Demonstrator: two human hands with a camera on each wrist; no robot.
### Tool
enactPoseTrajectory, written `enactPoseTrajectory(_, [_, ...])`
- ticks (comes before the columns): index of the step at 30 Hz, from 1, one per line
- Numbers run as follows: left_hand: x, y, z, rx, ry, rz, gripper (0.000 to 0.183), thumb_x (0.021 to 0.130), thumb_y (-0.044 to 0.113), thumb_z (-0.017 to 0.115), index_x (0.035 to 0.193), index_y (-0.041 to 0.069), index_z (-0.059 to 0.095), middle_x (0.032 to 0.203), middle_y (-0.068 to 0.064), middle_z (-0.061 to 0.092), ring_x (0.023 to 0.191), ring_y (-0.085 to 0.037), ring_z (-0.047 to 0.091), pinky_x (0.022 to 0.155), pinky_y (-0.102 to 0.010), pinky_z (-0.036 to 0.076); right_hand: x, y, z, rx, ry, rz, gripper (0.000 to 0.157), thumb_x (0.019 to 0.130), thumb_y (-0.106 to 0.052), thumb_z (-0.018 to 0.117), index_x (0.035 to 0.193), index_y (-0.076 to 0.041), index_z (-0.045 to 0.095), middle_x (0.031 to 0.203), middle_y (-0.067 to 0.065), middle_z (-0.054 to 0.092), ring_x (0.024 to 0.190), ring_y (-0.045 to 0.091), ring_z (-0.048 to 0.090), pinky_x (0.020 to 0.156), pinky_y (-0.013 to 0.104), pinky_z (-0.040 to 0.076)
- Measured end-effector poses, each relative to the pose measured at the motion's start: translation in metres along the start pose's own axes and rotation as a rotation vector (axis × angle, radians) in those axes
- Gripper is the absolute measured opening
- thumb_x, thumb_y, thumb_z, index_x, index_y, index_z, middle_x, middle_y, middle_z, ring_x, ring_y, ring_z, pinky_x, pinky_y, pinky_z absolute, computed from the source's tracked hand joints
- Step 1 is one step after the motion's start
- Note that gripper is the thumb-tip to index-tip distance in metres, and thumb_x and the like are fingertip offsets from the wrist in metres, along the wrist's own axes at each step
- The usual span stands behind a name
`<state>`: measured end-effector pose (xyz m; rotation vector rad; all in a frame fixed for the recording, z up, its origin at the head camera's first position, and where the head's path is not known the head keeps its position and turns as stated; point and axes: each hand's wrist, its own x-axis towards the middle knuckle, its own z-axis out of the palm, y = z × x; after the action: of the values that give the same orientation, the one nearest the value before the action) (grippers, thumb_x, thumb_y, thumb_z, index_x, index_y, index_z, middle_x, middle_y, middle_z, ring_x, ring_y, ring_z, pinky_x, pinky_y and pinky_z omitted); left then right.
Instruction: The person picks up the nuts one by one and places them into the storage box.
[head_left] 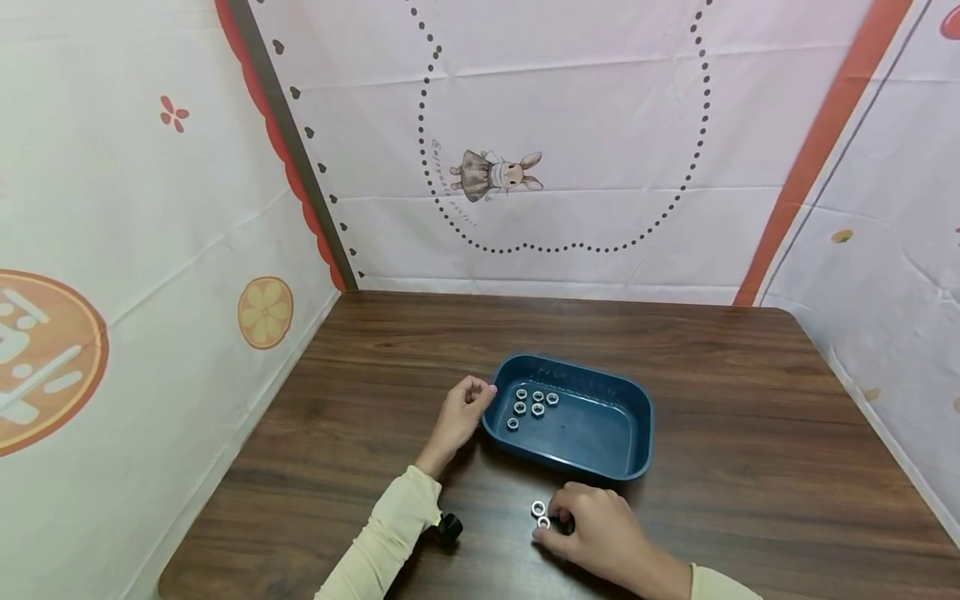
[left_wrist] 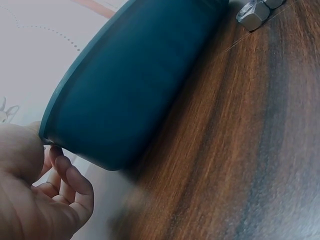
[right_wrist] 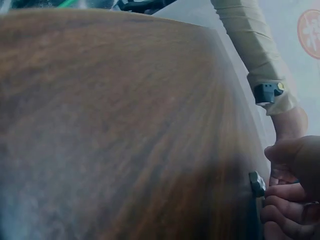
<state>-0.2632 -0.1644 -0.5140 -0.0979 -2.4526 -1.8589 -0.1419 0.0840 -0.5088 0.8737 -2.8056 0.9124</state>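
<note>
A blue plastic tray (head_left: 592, 462) stands on the table, with several hex nuts (head_left: 537, 409) lying inside toward its left end. My left hand (head_left: 459, 417) pinches the tray's left rim; in the left wrist view the thumb of the left hand (left_wrist: 35, 190) is at the rim and the other fingers curl beneath it. Two more metal nuts (head_left: 537, 508) lie close together on the table in front of the tray. Around the nearer one, my right hand (head_left: 603, 533) has its thumb and bent index finger apart. The right wrist view shows one nut (right_wrist: 257, 184) beside the fingertips.
The brown wooden table (head_left: 735, 400) reaches back to a printed cloth (head_left: 600, 125) hanging behind it, with cloth at both sides too. A small black device (head_left: 449, 528) is worn at the left wrist, over the pale sleeve (head_left: 397, 517).
</note>
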Motion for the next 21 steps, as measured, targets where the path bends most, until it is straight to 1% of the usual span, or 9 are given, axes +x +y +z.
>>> enactPoseTrajectory(6, [-0.0010, -0.0005, 0.0000, 0.001, -0.003, 0.005, 0.028, 0.103, 0.034, 0.063, 0.105, 0.006, 0.064, 0.073, -0.004, 0.054, 0.062, -0.015, 0.050, 0.057, -0.026, 0.042, 0.0031, 0.0000, 0.0068, -0.036, 0.003, 0.009, 0.031, 0.080, -0.051, 0.084, 0.075, -0.027, 0.065, 0.069, -0.020, 0.049, 0.058, -0.004, 0.041, 0.052, 0.020, 0.036])
enactPoseTrajectory(11, [-0.0004, -0.0014, 0.0003, -0.002, -0.004, 0.003, 0.027, 0.103, 0.033, 0.064, 0.104, 0.006, 0.064, 0.071, -0.001, 0.052, 0.061, -0.016, 0.050, 0.056, -0.026, 0.041, 0.0045, 0.0000, 0.0093, -0.079, 0.011, -0.008, 0.031, 0.079, -0.041, 0.086, 0.069, -0.027, 0.061, 0.066, -0.019, 0.046, 0.055, -0.004, 0.038, 0.049, 0.020, 0.033])
enactPoseTrajectory(16, [0.0001, -0.0021, 0.0014, -0.003, -0.004, -0.003, 0.028, 0.102, 0.035, 0.064, 0.103, 0.006, 0.064, 0.072, -0.002, 0.053, 0.062, -0.017, 0.050, 0.056, -0.026, 0.041, 0.0020, 0.0005, 0.0095, -0.102, 0.060, -0.031, 0.026, 0.075, -0.030, 0.086, 0.067, -0.027, 0.062, 0.064, -0.020, 0.046, 0.054, -0.005, 0.038, 0.049, 0.019, 0.033])
enactPoseTrajectory(21, [0.0009, -0.0030, 0.0016, -0.002, 0.003, 0.002, 0.027, 0.102, 0.033, 0.064, 0.103, 0.007, 0.064, 0.072, -0.003, 0.054, 0.062, -0.017, 0.050, 0.057, -0.026, 0.042, -0.0021, -0.0001, 0.0052, -0.092, 0.093, -0.015, 0.026, 0.074, -0.028, 0.085, 0.065, -0.029, 0.061, 0.063, -0.021, 0.043, 0.054, -0.006, 0.037, 0.050, 0.019, 0.032])
